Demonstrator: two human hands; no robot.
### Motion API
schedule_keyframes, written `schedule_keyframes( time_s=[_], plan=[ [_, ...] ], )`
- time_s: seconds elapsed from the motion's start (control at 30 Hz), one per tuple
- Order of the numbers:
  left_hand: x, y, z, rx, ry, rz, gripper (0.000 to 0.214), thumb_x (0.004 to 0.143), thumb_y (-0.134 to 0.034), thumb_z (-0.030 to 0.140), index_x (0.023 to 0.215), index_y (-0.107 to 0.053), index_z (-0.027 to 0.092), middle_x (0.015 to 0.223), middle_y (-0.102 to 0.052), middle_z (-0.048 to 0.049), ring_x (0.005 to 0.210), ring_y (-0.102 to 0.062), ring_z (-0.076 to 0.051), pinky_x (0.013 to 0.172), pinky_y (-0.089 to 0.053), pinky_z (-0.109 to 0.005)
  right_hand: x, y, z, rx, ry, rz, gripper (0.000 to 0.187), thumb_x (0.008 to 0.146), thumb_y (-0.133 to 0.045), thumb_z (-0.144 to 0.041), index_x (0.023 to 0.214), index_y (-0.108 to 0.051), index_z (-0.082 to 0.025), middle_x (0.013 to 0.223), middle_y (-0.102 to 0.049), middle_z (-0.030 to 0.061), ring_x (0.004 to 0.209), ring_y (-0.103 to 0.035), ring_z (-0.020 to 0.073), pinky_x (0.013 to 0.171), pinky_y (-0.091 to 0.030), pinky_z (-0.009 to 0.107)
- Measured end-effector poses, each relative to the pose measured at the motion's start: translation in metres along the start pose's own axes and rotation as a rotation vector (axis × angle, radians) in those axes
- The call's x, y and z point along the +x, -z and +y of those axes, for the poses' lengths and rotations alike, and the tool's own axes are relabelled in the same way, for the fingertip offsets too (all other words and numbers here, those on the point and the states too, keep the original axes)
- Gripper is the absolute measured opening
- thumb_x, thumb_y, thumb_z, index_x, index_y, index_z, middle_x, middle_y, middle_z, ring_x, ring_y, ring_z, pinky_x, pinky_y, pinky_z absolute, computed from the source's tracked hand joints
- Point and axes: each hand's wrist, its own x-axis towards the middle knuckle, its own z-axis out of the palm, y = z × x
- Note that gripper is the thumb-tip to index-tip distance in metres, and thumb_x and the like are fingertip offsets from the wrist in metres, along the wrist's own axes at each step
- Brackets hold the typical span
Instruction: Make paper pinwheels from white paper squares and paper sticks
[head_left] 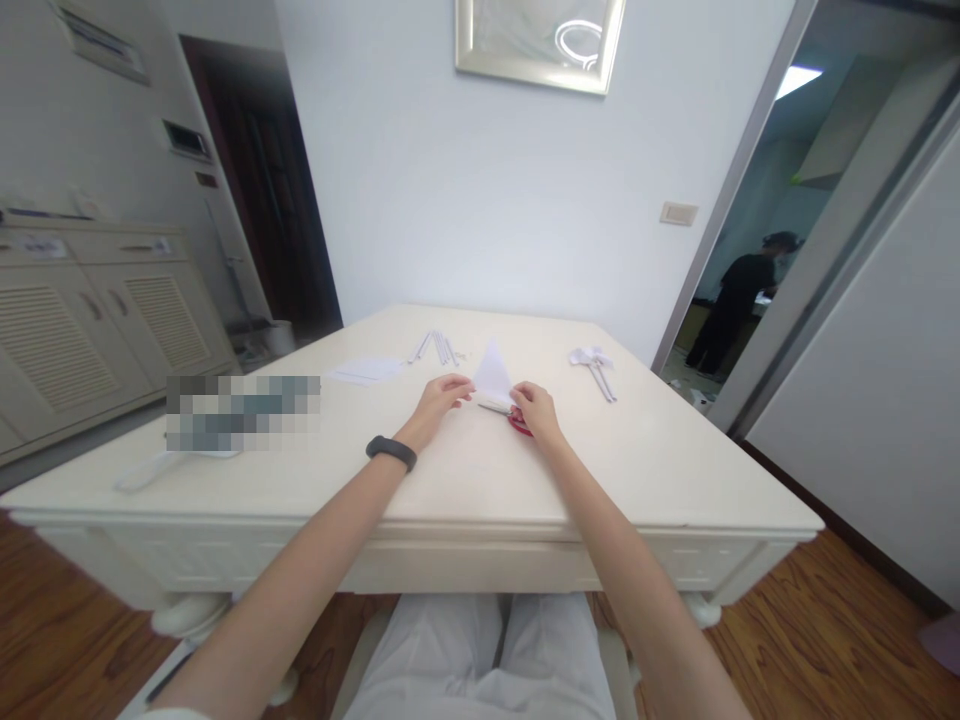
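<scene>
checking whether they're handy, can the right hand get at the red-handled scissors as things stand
Probably yes: the right hand is right beside the handles of the red-handled scissors, with no other object seen between. It would likely first have to let go of the white paper triangle.

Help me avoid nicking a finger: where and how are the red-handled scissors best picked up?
Probably by the scissors' red handles, coming from the right and near side. The blades point left, away from that approach. The right hand partly covers the handles while at the corner of the white paper, so it would likely need freeing first.
</scene>
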Motion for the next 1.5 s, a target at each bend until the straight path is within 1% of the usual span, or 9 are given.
schedule_keyframes(
  time_s=[0.2,0.4,0.53,0.7,0.8,0.93,1.13,1.33,1.5],
  plan=[
    [0.002,-0.001,-0.003,0.032,0.009,-0.034,0.026,0.087,-0.054,0.03,0.107,-0.056,0.013,0.105,-0.06,-0.0076,0.089,-0.06,-0.019,0.076,-0.051,-0.038,0.001,-0.001,0.004,-0.017,0.013,0.053,0.027,0.089,-0.051,-0.031,0.111,-0.055,-0.015,0.106,-0.06,0.007,0.087,-0.061,0.0169,0.074,-0.052,0.035],
    [0.003,-0.001,-0.005,0.031,0.009,-0.013,0.027,0.087,-0.053,0.03,0.108,-0.056,0.013,0.106,-0.059,-0.0078,0.09,-0.059,-0.019,0.076,-0.051,-0.039,0.005,0.0,0.009,-0.01,-0.008,0.077,0.027,0.089,-0.051,-0.03,0.112,-0.055,-0.015,0.108,-0.059,0.0074,0.089,-0.06,0.0173,0.075,-0.052,0.036],
    [0.002,0.0,-0.005,0.016,0.019,0.008,0.026,0.087,-0.053,0.03,0.107,-0.056,0.013,0.106,-0.059,-0.0078,0.09,-0.059,-0.019,0.076,-0.051,-0.038,0.005,0.001,0.007,0.004,-0.025,0.077,0.028,0.089,-0.052,-0.03,0.112,-0.055,-0.014,0.108,-0.059,0.0074,0.089,-0.06,0.0175,0.075,-0.052,0.036],
    [0.002,0.001,-0.005,-0.003,0.026,0.006,0.026,0.087,-0.054,0.03,0.107,-0.056,0.013,0.106,-0.059,-0.0077,0.09,-0.059,-0.019,0.076,-0.051,-0.039,0.0,0.001,0.003,0.0,0.005,0.1,0.028,0.089,-0.052,-0.03,0.112,-0.054,-0.014,0.108,-0.059,0.0074,0.089,-0.06,0.0178,0.075,-0.052,0.037],
    [0.002,0.002,-0.006,-0.009,0.032,-0.018,0.027,0.087,-0.054,0.03,0.108,-0.056,0.013,0.107,-0.059,-0.008,0.091,-0.059,-0.02,0.077,-0.051,-0.039,-0.003,0.002,-0.001,-0.013,0.049,0.132,0.027,0.089,-0.052,-0.03,0.111,-0.055,-0.015,0.11,-0.058,0.0077,0.093,-0.059,0.0186,0.078,-0.051,0.038],
    [0.001,0.002,-0.006,-0.013,0.059,-0.109,0.026,0.087,-0.053,0.029,0.107,-0.056,0.013,0.106,-0.059,-0.0078,0.09,-0.059,-0.019,0.077,-0.051,-0.038,-0.003,0.003,-0.005,0.001,0.097,0.154,0.027,0.089,-0.051,-0.03,0.111,-0.056,-0.015,0.112,-0.058,0.0079,0.095,-0.058,0.0191,0.081,-0.049,0.04],
    [-0.001,-0.002,-0.007,-0.015,0.086,-0.23,0.024,0.087,-0.054,0.029,0.106,-0.057,0.013,0.105,-0.06,-0.0075,0.089,-0.06,-0.019,0.076,-0.051,-0.038,-0.002,0.007,-0.007,0.077,0.097,0.089,0.027,0.089,-0.052,-0.031,0.11,-0.056,-0.014,0.108,-0.059,0.0072,0.09,-0.06,0.0181,0.076,-0.051,0.037],
    [-0.002,-0.002,-0.008,-0.017,0.05,-0.31,0.023,0.087,-0.053,0.029,0.104,-0.058,0.014,0.104,-0.06,-0.0073,0.089,-0.06,-0.018,0.076,-0.051,-0.037,-0.007,0.006,-0.008,0.133,0.074,0.006,0.028,0.089,-0.052,-0.032,0.11,-0.055,-0.014,0.107,-0.059,0.0069,0.089,-0.06,0.0182,0.075,-0.052,0.037],
    [-0.004,-0.003,-0.006,-0.04,0.007,-0.311,0.024,0.087,-0.054,0.029,0.105,-0.057,0.014,0.105,-0.06,-0.0075,0.09,-0.059,-0.019,0.077,-0.051,-0.039,-0.007,0.002,-0.008,0.159,0.08,-0.047,0.028,0.088,-0.053,-0.031,0.11,-0.056,-0.014,0.107,-0.059,0.0068,0.09,-0.06,0.0187,0.076,-0.052,0.037]
  ],
)
